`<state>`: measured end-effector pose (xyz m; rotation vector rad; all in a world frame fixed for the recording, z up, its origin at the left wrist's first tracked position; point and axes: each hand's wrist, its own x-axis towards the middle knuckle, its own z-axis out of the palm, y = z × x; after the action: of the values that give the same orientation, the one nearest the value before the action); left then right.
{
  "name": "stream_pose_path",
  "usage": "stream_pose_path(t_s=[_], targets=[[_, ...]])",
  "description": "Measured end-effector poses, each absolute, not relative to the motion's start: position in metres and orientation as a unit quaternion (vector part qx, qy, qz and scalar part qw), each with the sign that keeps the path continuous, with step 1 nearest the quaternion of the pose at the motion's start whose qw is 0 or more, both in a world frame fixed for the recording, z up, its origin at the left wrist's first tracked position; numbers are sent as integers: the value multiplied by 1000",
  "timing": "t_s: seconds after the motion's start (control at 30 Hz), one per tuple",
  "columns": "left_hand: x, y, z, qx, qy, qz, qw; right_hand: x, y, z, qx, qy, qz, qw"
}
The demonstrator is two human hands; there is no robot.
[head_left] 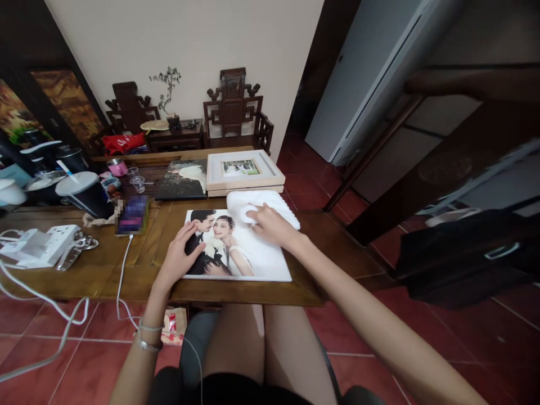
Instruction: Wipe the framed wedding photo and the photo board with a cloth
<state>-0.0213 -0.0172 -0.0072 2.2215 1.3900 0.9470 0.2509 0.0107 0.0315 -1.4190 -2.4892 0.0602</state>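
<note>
A large photo print of a couple (253, 256) lies flat near the front edge of the wooden table (139, 281). My left hand (179, 259) rests on the print's left edge, fingers spread and flat, holding it down. My right hand (270, 223) presses on a white cloth (253, 203) at the print's top right corner, fingers curled over the cloth.
Behind the print lie a framed picture (244, 170) and a dark photo (181, 179). To the left are a phone (132, 215) with a white cable, a power strip (40, 244), cups and a dark pot. Carved chairs stand against the far wall; red tile floor lies right.
</note>
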Motion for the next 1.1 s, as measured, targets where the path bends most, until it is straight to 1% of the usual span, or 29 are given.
stream_pose_path(t_s=[0.13,0.27,0.37,0.47,0.57,0.7,0.87,0.97,1.1], targets=[[-19,-20,-2,777,503,334,178,250,-10,18,-476,-868,18,140],[-16,-22,3,777,506,327,181,248,-78,3,-436,-882,-1,179],[-16,-22,5,780,508,319,179,245,-128,2,-420,-886,-12,194],[-17,-20,3,785,507,313,167,243,-151,9,-411,-892,-5,188],[-19,-17,-1,791,503,310,160,247,-139,19,-421,-889,15,180],[-20,-15,-5,795,495,314,156,256,-86,25,-445,-880,20,166],[-18,-17,-1,792,503,308,156,256,-25,23,-478,-867,10,139],[-17,-19,0,787,508,313,156,253,-19,16,-486,-862,-9,141],[-18,-21,0,775,511,331,170,252,-48,6,-458,-874,-15,165]])
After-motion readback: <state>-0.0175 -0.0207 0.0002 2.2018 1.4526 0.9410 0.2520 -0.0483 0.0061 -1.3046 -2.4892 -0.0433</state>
